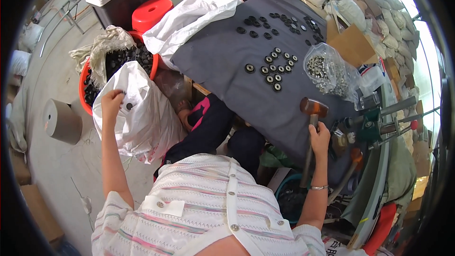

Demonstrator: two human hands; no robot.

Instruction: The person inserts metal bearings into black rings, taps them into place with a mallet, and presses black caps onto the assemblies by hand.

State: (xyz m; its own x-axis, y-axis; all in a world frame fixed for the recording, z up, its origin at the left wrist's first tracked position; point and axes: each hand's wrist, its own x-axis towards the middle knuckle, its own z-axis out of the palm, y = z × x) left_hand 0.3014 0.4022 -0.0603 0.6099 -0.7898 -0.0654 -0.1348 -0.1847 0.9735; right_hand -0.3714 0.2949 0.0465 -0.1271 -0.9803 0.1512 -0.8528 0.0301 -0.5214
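My left hand point(112, 102) is over a large white sack point(137, 130) at the left, its fingers curled together. Something small and dark is blurred at its fingertips. Just beyond them, against the sack, shows a small black disc point(129, 106). My right hand point(320, 137) is closed around the handle of a hammer point(313, 108), whose amber-brown head points up over the grey cloth point(208, 61). On that cloth, ahead of me, lie several black rings with metal centres point(273, 68). Farther back are several more black discs point(254, 34).
A red tub point(86, 97) of black pieces stands behind the sack. A clear bag of small metal parts point(327, 68) lies right of the rings. A green clamp-like tool point(369, 125) and a second orange-headed hammer point(356, 157) are at the right. A grey roll point(63, 123) stands left.
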